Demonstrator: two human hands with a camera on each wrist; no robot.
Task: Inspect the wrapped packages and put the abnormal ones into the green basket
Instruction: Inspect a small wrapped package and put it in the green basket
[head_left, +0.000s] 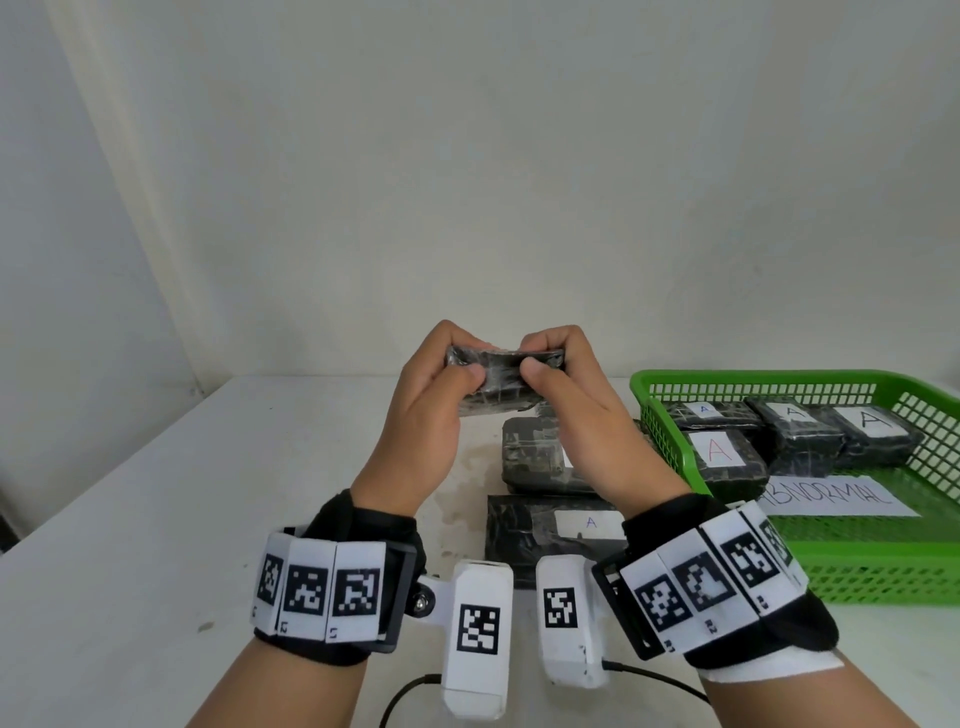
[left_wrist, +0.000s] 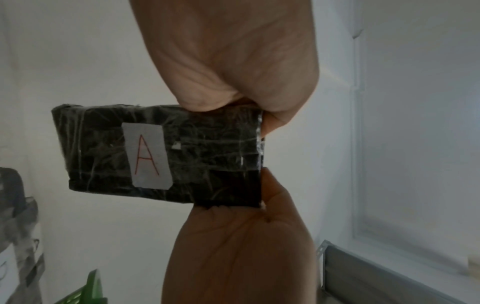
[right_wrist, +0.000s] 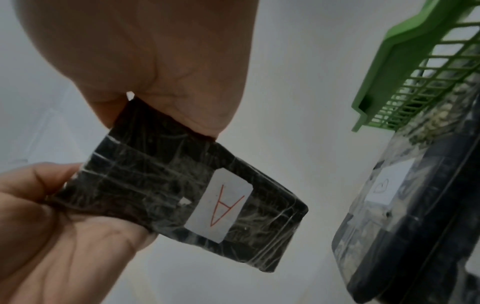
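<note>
Both hands hold one black film-wrapped package (head_left: 498, 387) up above the table, between them. My left hand (head_left: 462, 358) pinches its left end and my right hand (head_left: 540, 358) pinches its right end, thumbs on the near face. The far face carries a white label with a red A (left_wrist: 146, 156), also visible as the label (right_wrist: 221, 205) in the right wrist view. A small white speck shows in the wrap beside that label. The green basket (head_left: 753, 376) stands to the right and holds several black packages (head_left: 722, 457) labelled A.
Two more black packages lie on the white table (head_left: 208, 519) under my hands: one (head_left: 535, 462) farther off, one (head_left: 540, 530) nearer with a blue A label. A paper sheet reading ABNORMAL (head_left: 831, 496) lies in the basket. A wall stands behind the table.
</note>
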